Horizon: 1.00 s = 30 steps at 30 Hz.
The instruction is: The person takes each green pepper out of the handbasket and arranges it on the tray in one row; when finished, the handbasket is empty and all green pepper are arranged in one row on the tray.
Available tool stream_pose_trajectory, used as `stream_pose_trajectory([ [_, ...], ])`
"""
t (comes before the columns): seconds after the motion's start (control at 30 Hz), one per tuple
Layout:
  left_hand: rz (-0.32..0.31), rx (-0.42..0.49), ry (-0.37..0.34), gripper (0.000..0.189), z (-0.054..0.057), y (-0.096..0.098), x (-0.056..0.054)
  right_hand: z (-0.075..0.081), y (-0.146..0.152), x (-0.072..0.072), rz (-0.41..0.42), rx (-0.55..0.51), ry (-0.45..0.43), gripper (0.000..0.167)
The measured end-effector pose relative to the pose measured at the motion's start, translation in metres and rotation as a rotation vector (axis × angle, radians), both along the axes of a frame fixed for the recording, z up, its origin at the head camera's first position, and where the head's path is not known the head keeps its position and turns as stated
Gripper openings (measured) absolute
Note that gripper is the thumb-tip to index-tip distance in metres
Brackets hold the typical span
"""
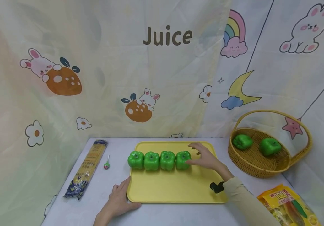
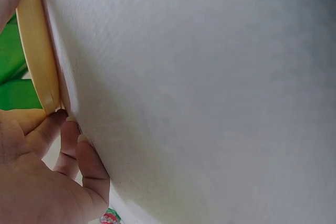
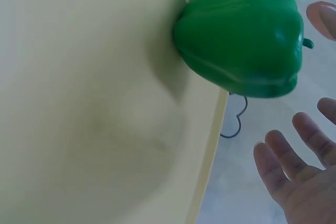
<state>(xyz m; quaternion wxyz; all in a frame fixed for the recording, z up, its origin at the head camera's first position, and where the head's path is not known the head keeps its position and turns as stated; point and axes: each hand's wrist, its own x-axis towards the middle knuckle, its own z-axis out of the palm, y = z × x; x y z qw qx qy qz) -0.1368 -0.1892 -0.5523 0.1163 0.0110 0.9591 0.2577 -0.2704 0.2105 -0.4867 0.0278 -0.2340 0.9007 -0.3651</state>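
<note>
Several green bell peppers (image 1: 152,161) stand side by side in a row toward the back of a yellow tray (image 1: 176,188). My right hand (image 1: 204,157) hovers at the right end of the row, thumb and fingers spread around the rightmost pepper (image 1: 183,160). In the right wrist view, a gap shows between the fingers (image 3: 278,156) and that pepper (image 3: 241,40). At the tray's front left corner, my left hand (image 1: 119,199) grips the rim, thumb along the front edge and fingers along the left side. The left wrist view shows fingertips right at the rim (image 2: 39,51).
A wicker basket (image 1: 252,171) with two green peppers (image 1: 270,146) stands at the right. In front of it lies a yellow snack bag (image 1: 289,205). Left of the tray are a lollipop (image 1: 106,165) and a long pack of noodles (image 1: 87,169). A printed curtain (image 1: 162,69) backs the table.
</note>
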Motion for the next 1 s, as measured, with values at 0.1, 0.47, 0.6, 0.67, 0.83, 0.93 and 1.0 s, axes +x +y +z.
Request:
stream_pose_trajectory([
  [0.1,0.001,-0.005,0.000,0.127,0.000,0.000,0.000,0.004,0.008,0.000,-0.006,-0.008,0.018,0.074],
  [0.47,-0.002,-0.009,0.009,0.125,0.000,0.000,0.001,0.019,0.034,0.000,-0.056,0.018,0.082,0.072],
  [0.6,-0.004,-0.008,0.013,0.125,-0.001,0.001,0.000,0.025,0.047,0.001,-0.084,0.036,0.078,0.074],
  [0.67,-0.004,-0.008,0.013,0.125,-0.001,0.001,0.000,0.028,0.054,0.001,-0.103,0.034,0.069,0.075],
  [0.83,0.004,-0.013,0.015,0.126,-0.002,0.000,0.001,0.036,0.075,0.000,-0.173,0.049,0.091,0.075],
  [0.93,0.011,-0.013,0.017,0.126,-0.002,0.000,0.001,0.043,0.089,0.000,-0.214,0.069,0.118,0.074],
  [1.0,0.014,-0.012,0.023,0.127,-0.002,0.000,0.000,0.048,0.098,-0.001,-0.241,0.079,0.109,0.076],
])
